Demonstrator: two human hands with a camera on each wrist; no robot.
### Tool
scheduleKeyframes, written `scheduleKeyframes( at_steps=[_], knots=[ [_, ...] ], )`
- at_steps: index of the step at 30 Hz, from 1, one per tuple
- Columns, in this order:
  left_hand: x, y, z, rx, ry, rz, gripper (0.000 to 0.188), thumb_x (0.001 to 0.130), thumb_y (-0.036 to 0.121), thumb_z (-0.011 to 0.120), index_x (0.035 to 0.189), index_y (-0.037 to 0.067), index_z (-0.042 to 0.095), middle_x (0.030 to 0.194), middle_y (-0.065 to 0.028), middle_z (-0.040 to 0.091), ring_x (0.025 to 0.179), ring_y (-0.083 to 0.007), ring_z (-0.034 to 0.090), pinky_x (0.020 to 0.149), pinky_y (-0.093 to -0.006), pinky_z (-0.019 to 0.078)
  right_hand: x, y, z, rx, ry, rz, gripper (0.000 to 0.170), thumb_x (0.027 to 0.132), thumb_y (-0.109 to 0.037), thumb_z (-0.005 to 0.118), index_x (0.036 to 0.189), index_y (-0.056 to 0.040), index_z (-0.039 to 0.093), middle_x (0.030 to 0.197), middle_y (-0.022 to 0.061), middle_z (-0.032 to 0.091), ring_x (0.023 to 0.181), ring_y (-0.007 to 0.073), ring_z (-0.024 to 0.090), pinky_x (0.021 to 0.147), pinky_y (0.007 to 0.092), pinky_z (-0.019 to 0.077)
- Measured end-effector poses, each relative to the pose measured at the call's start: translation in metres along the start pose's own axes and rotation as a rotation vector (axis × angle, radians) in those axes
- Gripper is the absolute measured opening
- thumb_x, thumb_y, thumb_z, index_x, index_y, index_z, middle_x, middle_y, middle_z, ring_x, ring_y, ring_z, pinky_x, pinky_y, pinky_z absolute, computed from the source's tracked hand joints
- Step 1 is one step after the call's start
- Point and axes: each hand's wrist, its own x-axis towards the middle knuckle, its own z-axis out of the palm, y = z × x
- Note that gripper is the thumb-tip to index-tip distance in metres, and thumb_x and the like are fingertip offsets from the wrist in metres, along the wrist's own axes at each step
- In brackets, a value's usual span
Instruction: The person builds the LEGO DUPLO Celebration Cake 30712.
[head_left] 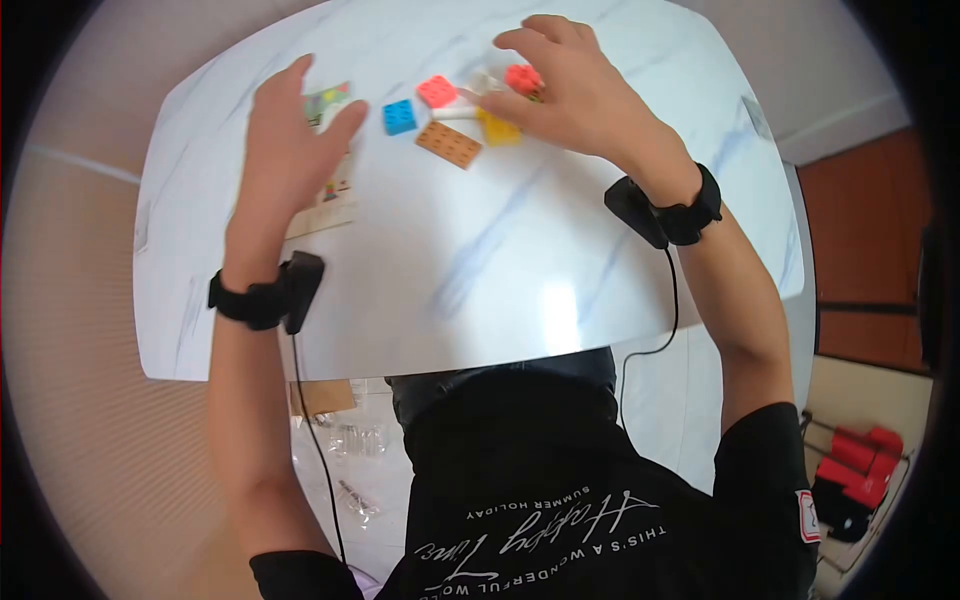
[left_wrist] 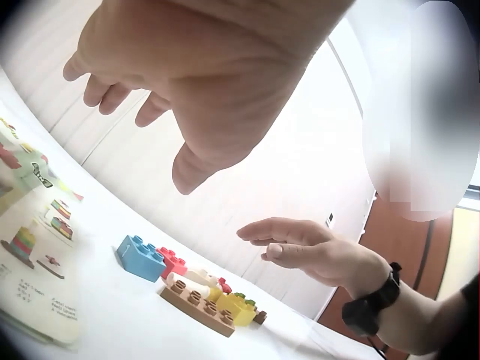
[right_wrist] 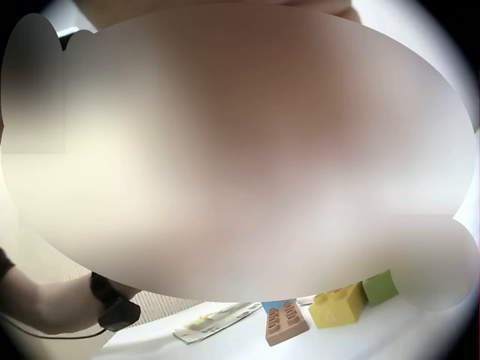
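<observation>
My left hand (head_left: 285,140) is raised over an illustrated instruction sheet (head_left: 338,190), fingers extended and thumb spread, holding nothing. My right hand (head_left: 575,90) hovers above the right side of a cluster of toy building bricks, its fingers loosely spread around no object. In the cluster lie a blue brick (head_left: 399,117), a pink-red brick (head_left: 436,91), a brown studded plate (head_left: 448,145), a white stick-like piece (head_left: 455,114) and a yellow brick (head_left: 499,128). Partly behind the right hand sits a red bumpy piece (head_left: 522,78). A green brick (right_wrist: 379,286) shows beside the yellow one in the right wrist view.
The bricks and sheet lie on a white marbled table (head_left: 400,270) with a rounded edge. Black cables (head_left: 672,300) hang from both wrist cameras. Clear plastic bags (head_left: 357,440) lie on the floor at left, and a red item (head_left: 862,465) stands at far right.
</observation>
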Motion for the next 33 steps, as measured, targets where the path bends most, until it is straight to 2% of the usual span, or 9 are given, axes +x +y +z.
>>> scheduleKeyframes(
  at_steps=[5,7,9,11,19,25,27,30,33],
  knots=[
    [0.014,0.015,0.004,-0.033,-0.056,-0.153,0.065,0.092,0.031,0.072,0.143,-0.002,0.051,0.144,-0.0235,0.055,0.136,-0.0364,0.050,0.114,-0.0426,0.0405,0.012,0.001,0.015,-0.059,-0.019,0.154,0.060,0.085,-0.037,0.076,0.129,0.0018,0.063,0.134,0.0326,0.054,0.130,0.0482,0.047,0.109,0.0518,0.0424],
    [0.023,0.022,0.006,-0.211,-0.145,-0.285,0.081,0.087,0.049,0.076,0.147,0.001,0.050,0.145,-0.0260,0.053,0.125,-0.0373,0.060,0.106,-0.0410,0.0481,0.002,0.010,0.025,-0.011,0.031,0.154,0.061,0.085,-0.037,0.077,0.130,0.0008,0.062,0.140,0.0341,0.051,0.135,0.0493,0.044,0.113,0.0515,0.0403],
    [0.025,0.016,0.018,-0.032,-0.137,-0.113,0.074,0.090,0.044,0.077,0.145,0.000,0.053,0.141,-0.0228,0.058,0.118,-0.0297,0.064,0.101,-0.0339,0.0506,0.001,0.015,0.027,-0.020,0.053,0.179,0.060,0.085,-0.038,0.077,0.128,0.0014,0.064,0.138,0.0327,0.053,0.134,0.0473,0.046,0.112,0.0496,0.0414],
    [0.020,0.033,0.019,-0.067,-0.187,-0.239,0.080,0.089,0.039,0.076,0.150,-0.003,0.044,0.156,-0.0292,0.041,0.145,-0.0404,0.041,0.119,-0.0428,0.0347,0.012,0.025,0.024,-0.067,0.172,0.105,0.058,0.087,-0.040,0.076,0.125,0.0023,0.066,0.135,0.0304,0.056,0.131,0.0437,0.050,0.110,0.0463,0.0433],
    [0.050,0.059,-0.001,-0.069,-0.048,-0.185,0.079,0.092,0.039,0.073,0.151,-0.004,0.043,0.152,-0.0302,0.047,0.142,-0.0408,0.046,0.117,-0.0421,0.0380,0.015,0.018,-0.002,-0.150,0.293,0.076,0.057,0.089,-0.042,0.073,0.123,0.0036,0.067,0.133,0.0284,0.060,0.126,0.0410,0.056,0.105,0.0434,0.0474],
    [0.058,0.058,0.001,-0.183,-0.065,-0.159,0.079,0.092,0.041,0.073,0.151,-0.003,0.043,0.151,-0.0305,0.047,0.140,-0.0422,0.047,0.115,-0.0436,0.0402,0.026,0.034,-0.004,-0.129,0.213,0.203,0.056,0.089,-0.042,0.073,0.120,0.0042,0.069,0.130,0.0286,0.063,0.124,0.0406,0.059,0.103,0.0441,0.0493],
    [0.058,0.056,0.007,-0.233,-0.095,-0.131,0.079,0.092,0.042,0.073,0.151,-0.003,0.043,0.151,-0.0306,0.047,0.140,-0.0424,0.048,0.115,-0.0439,0.0405,0.028,0.051,0.006,-0.221,0.242,0.097,0.057,0.089,-0.043,0.072,0.120,0.0046,0.069,0.130,0.0285,0.064,0.125,0.0398,0.059,0.102,0.0435,0.0497],
    [0.057,0.044,0.015,-0.034,-0.058,-0.258,0.079,0.092,0.043,0.072,0.151,-0.002,0.045,0.151,-0.0305,0.047,0.141,-0.0418,0.047,0.115,-0.0440,0.0398,0.024,0.016,-0.008,-0.040,0.103,0.145,0.058,0.089,-0.045,0.072,0.122,0.0034,0.069,0.132,0.0274,0.063,0.125,0.0387,0.059,0.103,0.0430,0.0492],
    [0.053,0.031,0.016,0.022,-0.010,-0.053,0.079,0.092,0.045,0.072,0.149,-0.002,0.047,0.151,-0.0297,0.048,0.141,-0.0414,0.046,0.116,-0.0438,0.0391,0.020,0.010,-0.001,-0.022,0.176,0.139,0.059,0.089,-0.046,0.072,0.125,0.0017,0.068,0.136,0.0255,0.061,0.125,0.0372,0.059,0.103,0.0422,0.0490]
  ],
)
